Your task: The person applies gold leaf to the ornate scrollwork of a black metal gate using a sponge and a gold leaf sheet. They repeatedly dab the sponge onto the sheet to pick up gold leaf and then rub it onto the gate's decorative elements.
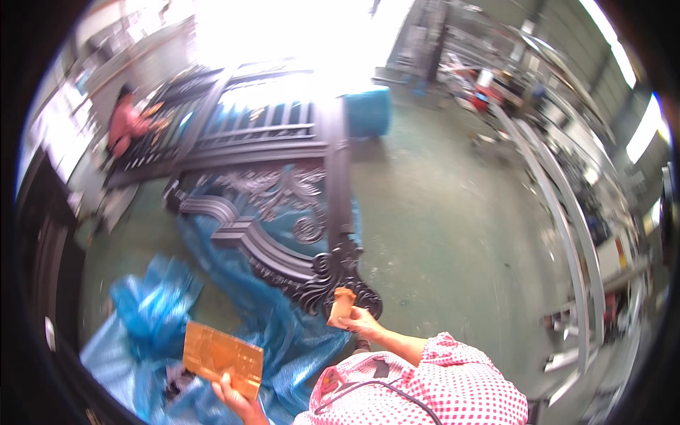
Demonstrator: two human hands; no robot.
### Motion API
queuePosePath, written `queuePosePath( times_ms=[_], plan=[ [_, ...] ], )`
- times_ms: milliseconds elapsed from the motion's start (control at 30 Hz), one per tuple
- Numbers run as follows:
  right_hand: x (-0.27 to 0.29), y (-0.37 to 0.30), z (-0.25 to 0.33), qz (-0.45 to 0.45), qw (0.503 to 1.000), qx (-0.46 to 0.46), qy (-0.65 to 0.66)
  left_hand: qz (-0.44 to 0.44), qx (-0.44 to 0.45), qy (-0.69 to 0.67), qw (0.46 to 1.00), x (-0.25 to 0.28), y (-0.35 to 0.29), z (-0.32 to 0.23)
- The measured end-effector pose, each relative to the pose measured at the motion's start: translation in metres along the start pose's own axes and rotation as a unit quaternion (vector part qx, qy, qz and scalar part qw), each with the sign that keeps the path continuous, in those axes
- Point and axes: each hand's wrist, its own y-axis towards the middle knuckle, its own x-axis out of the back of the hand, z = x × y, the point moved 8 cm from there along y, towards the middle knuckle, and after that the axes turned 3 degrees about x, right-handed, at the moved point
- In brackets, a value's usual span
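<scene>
A flat, rectangular gold-brown board [223, 354] is held by its near edge in my left hand [237, 402], with the thumb on top. My right hand [363, 323] pinches a small orange-tan piece [342, 306], whose kind I cannot make out. It is beside the scrolled corner of a large dark metal gate [338, 184], and I cannot tell whether it touches. The gate has bars, a curved moulded edge and raised leaf ornament. Blue plastic sheeting [283, 340] lies beneath that end and bunches up near my left hand.
At the gate's far left side, a person in a pink top [126, 127] reaches over the bars. A blue roll [370, 111] is beyond the gate. Long metal rails [549, 188] and cluttered shelving line the right side. A dark panel [46, 241] stands at the left.
</scene>
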Motion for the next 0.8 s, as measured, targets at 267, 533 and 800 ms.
queuePosePath(
  times_ms=[267, 533, 800],
  plan=[
    [0.076, -0.028, 0.017, -0.055, 0.984, 0.112, 0.129, 0.168, -0.273, 0.378, 0.869, -0.054, 0.018, 0.018],
    [0.146, -0.094, 0.046, -0.176, 0.972, 0.148, 0.038, 0.296, -0.246, 0.357, 0.851, -0.143, -0.004, 0.054],
    [0.204, -0.148, 0.012, -0.309, 0.935, 0.173, 0.037, 0.405, -0.333, 0.306, 0.795, -0.197, -0.029, 0.103]
  ],
)
